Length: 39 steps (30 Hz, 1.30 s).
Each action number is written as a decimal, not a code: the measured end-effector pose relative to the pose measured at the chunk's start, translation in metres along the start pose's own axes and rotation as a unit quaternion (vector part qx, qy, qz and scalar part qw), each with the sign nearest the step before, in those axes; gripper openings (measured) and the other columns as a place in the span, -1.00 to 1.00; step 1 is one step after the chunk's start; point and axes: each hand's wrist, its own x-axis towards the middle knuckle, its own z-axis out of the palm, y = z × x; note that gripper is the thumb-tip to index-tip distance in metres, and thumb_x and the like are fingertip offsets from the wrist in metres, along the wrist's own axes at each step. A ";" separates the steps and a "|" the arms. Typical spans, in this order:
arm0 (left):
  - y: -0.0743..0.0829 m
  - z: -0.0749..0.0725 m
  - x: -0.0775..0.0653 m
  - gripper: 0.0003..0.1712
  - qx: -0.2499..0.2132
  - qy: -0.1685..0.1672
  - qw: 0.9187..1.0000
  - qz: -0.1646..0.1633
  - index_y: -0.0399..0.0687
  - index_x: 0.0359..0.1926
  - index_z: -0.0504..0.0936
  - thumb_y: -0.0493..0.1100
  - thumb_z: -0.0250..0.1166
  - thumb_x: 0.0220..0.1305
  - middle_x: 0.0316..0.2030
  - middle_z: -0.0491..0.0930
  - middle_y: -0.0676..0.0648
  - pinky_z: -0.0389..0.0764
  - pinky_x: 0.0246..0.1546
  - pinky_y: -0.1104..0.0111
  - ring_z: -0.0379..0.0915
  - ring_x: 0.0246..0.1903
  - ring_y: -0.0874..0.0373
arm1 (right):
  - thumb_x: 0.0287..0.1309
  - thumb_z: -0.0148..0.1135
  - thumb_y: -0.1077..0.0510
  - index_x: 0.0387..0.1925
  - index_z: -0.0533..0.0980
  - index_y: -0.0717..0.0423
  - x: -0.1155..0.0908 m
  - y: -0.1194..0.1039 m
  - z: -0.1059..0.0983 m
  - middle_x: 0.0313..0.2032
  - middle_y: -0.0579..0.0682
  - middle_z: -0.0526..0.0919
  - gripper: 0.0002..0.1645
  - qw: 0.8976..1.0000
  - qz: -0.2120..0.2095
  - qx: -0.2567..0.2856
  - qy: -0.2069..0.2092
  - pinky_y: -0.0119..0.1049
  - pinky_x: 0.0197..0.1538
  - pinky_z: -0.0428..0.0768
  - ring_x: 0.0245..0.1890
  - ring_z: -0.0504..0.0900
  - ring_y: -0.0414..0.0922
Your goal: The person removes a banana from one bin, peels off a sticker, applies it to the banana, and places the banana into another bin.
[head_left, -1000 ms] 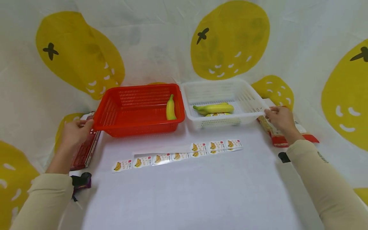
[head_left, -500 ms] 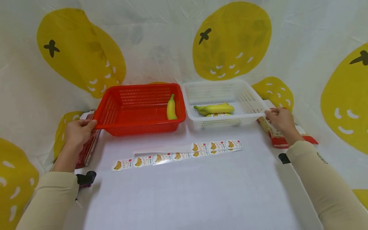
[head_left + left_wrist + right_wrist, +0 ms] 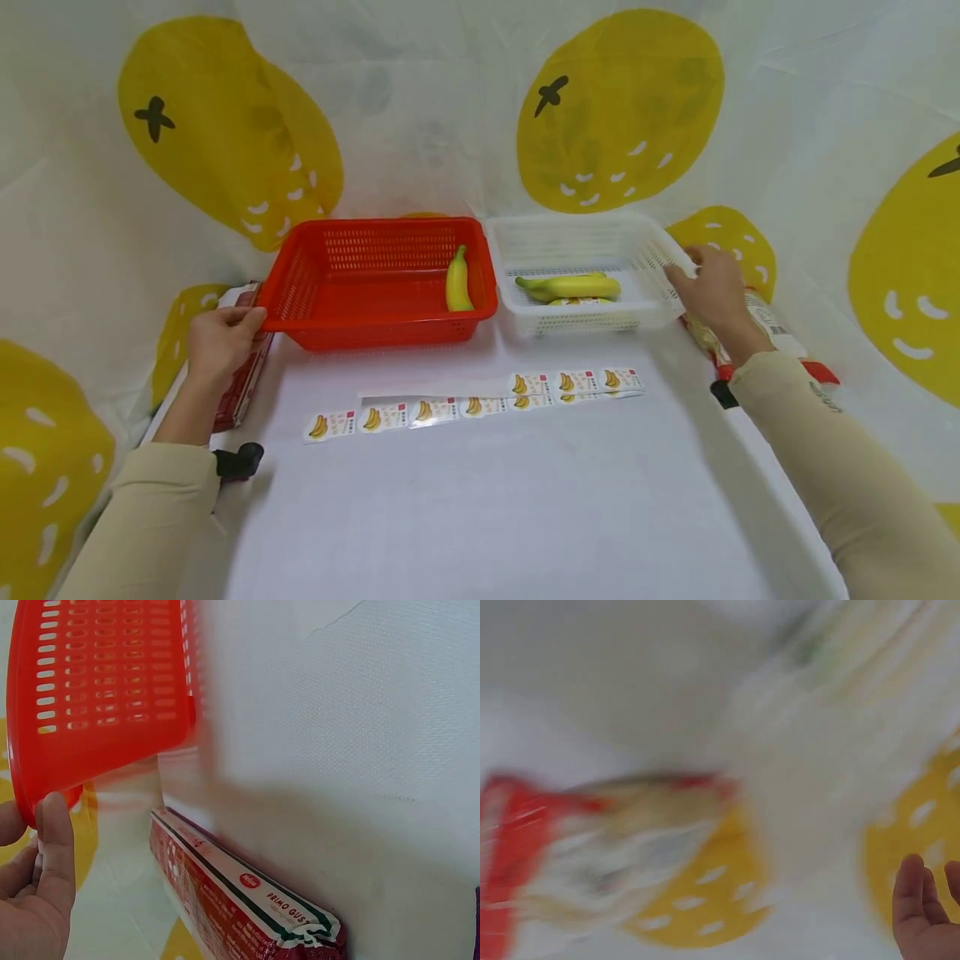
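Right wrist view is smeared by motion: only a pale mesh blur, a red-and-white packet as a streak, and the fingertips of the right hand (image 3: 922,919) at the lower corner can be made out, and whether those fingers grip anything cannot be told there. Head view shows that right hand (image 3: 708,287) at the right rim of the white basket (image 3: 645,312), fingers bent over the edge; the exact grip is hard to read. Its wrist covers part of the red-and-white packet (image 3: 780,337) lying just beside the basket. Inside, two bananas (image 3: 573,286) lie with their long axes running left to right, stems to the left; the lower one is mostly hidden by the front wall.

Left hand (image 3: 221,337) touches the near left corner of the red basket (image 3: 375,329), thumb on the rim; the left wrist view shows the thumb (image 3: 56,840) against that corner, the other fingers cut off by the frame. One banana (image 3: 459,287) lies along the basket's right wall, long axis pointing away from the person. A red box (image 3: 240,900) lies under the left hand, its far end out of sight. Banana stickers (image 3: 472,398) run in a strip in front of both baskets.
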 end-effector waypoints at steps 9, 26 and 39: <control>0.009 0.002 0.000 -0.38 -0.033 0.021 0.999 -0.002 -0.23 0.42 0.43 0.09 0.01 0.58 0.16 0.56 -0.33 0.62 -0.29 0.63 0.57 -0.31 0.24 | 0.38 0.24 0.01 0.43 0.30 0.25 0.024 -0.176 0.098 0.34 0.28 0.43 -0.28 0.982 -0.135 0.067 -0.116 0.08 0.28 0.56 0.22 0.55 0.22; 0.005 0.006 0.001 -0.45 -0.069 0.032 0.997 -0.017 -0.23 0.34 0.52 0.06 0.06 0.57 0.05 0.62 -0.31 0.68 -0.23 0.51 0.55 -0.55 0.41 | 0.32 0.35 0.03 0.32 0.30 0.14 0.035 -0.252 0.183 0.12 0.09 0.54 -0.33 0.951 -0.029 -0.022 -0.308 -0.15 0.19 0.58 0.05 0.52 0.01; 0.001 0.009 0.008 -0.43 -0.071 0.037 0.997 -0.021 -0.17 0.34 0.53 0.10 0.07 0.56 -0.07 0.60 -0.21 0.69 -0.20 0.49 0.56 -0.55 0.39 | 0.29 0.31 0.20 0.48 0.27 0.05 0.049 -0.249 0.212 0.28 0.10 0.48 -0.22 0.929 -0.027 -0.047 -0.366 -0.11 0.40 0.45 0.19 0.42 0.03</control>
